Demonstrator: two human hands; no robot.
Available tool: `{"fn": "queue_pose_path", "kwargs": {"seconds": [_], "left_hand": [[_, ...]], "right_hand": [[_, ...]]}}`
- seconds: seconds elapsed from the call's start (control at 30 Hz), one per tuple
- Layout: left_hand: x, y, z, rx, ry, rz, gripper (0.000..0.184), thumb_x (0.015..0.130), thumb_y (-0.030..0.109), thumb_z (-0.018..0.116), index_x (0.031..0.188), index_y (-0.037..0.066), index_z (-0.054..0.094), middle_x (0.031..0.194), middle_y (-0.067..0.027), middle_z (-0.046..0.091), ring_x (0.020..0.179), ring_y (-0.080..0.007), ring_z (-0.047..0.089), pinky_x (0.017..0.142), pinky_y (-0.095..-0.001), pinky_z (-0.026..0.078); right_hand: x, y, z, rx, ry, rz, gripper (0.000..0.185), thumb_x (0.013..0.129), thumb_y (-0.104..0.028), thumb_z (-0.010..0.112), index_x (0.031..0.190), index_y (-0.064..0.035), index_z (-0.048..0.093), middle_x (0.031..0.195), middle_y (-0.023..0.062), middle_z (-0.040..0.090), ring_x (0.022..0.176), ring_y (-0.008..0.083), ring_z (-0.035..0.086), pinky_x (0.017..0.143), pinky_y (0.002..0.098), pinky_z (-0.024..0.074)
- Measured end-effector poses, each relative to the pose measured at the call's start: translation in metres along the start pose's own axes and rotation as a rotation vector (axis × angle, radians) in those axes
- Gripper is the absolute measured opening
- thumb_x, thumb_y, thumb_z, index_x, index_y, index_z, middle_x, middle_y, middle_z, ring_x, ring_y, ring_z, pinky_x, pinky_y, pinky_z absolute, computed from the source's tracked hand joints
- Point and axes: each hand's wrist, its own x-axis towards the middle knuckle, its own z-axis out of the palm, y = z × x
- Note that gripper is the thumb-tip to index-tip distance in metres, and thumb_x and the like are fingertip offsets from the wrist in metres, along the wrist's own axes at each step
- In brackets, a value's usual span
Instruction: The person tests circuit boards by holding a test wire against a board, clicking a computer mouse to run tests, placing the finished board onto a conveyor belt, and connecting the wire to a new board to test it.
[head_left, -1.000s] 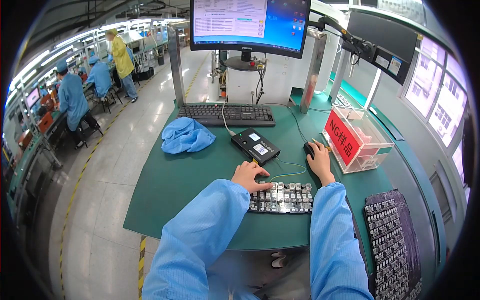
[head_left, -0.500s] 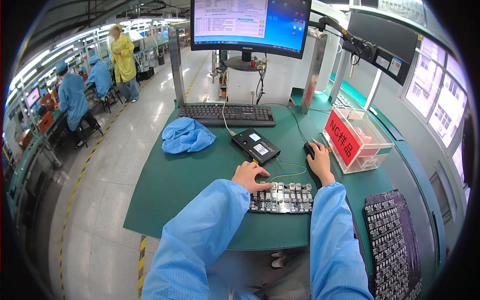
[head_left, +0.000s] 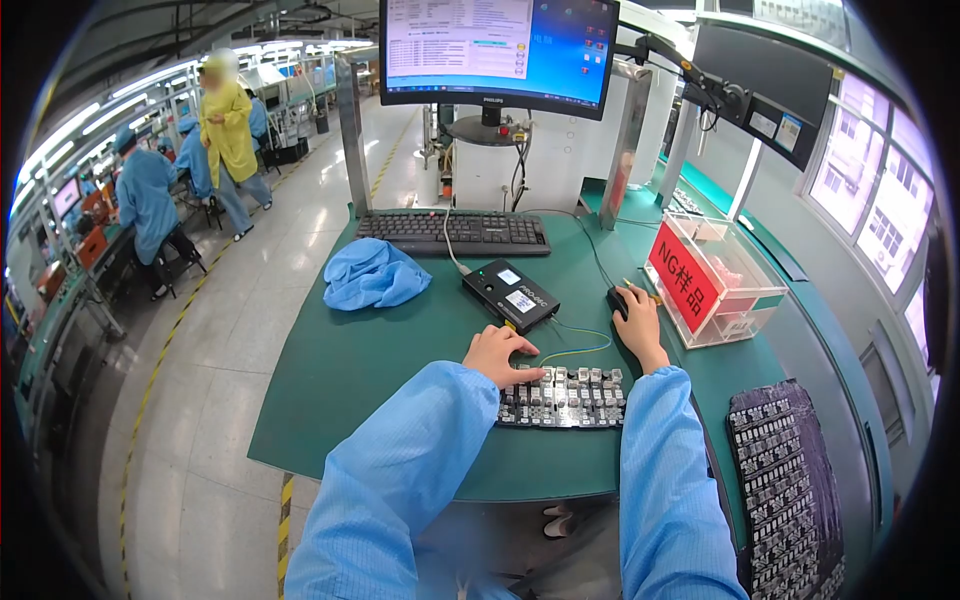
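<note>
My left hand [head_left: 497,355] rests at the upper left corner of a panel of small circuit boards [head_left: 575,400], its thumb reaching onto the edge and a gap between thumb and forefinger. My right hand [head_left: 640,325] lies over a black computer mouse [head_left: 616,302], fingers curved around it. Just beyond my left hand sits a black programmer box [head_left: 511,294] with a small lit screen and a green light. A thin yellow and blue wire [head_left: 590,346] loops from this box towards the panel; its end near my thumb is hard to see.
Behind the box are a keyboard [head_left: 450,234] and a monitor [head_left: 500,50]. A crumpled blue cloth [head_left: 375,275] lies left. At right stand a clear bin with a red label [head_left: 688,275] and a black tray of boards [head_left: 785,490]. People [head_left: 150,195] work across the aisle.
Both my hands and the things on the table stay put. In the background, the person in yellow has moved slightly left and nearer along the aisle.
</note>
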Motion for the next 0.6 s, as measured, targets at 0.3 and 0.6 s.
{"fn": "queue_pose_path", "kwargs": {"seconds": [0.3,0.6], "left_hand": [[0.0005,0.0008,-0.0007,0.006,-0.01,-0.005,0.047,0.072,0.055,0.072,0.104,0.021,0.071,0.104,-0.0029,0.059,0.11,-0.023,0.045,0.098,-0.0357,0.032],[0.0011,-0.0004,-0.0004,0.009,-0.019,-0.004,0.048,0.072,0.055,0.071,0.104,0.019,0.071,0.105,-0.0025,0.06,0.11,-0.0226,0.046,0.098,-0.0355,0.032]], "right_hand": [[-0.0001,-0.0013,-0.001,0.006,-0.012,0.011,0.047,0.076,-0.012,0.064,0.123,-0.0131,0.058,0.128,0.014,0.051,0.113,0.0364,0.05,0.098,0.042,0.0429],[-0.0004,0.0001,0.0014,-0.004,0.04,-0.023,0.045,0.074,-0.012,0.064,0.119,-0.0123,0.06,0.127,0.0154,0.052,0.109,0.0367,0.052,0.096,0.0419,0.0445]]}}
